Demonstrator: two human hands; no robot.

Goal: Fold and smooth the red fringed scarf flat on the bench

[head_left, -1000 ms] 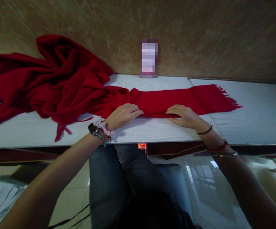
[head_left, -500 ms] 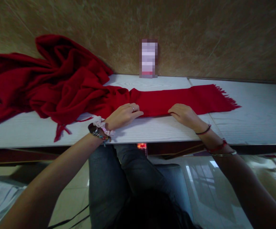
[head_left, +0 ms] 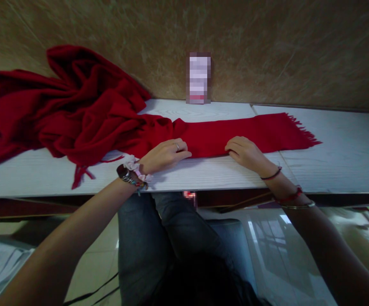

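A red fringed scarf (head_left: pixel 209 134) lies along the white table. Its right part is folded into a flat, narrow strip ending in a fringe, while the left part is a loose, crumpled heap leaning on the wall. My left hand (head_left: pixel 167 154), with a ring on one finger, is closed on the strip's near edge where the crumpled part begins. Farther right, my right hand (head_left: pixel 243 152) pinches the same near edge, its fingers bent over the cloth. The fingertips of both hands are partly hidden.
The narrow white table (head_left: pixel 340 157) runs against a brown marbled wall (head_left: pixel 267 51). A blurred-out upright item (head_left: pixel 198 78) stands at the wall behind the scarf. Papers (head_left: pixel 2 267) lie at the lower left. Below the table's front edge are my legs and a blue seat (head_left: pixel 235 242).
My right hand's knuckles have risen slightly. The left hand and the scarf stay almost exactly where they were.
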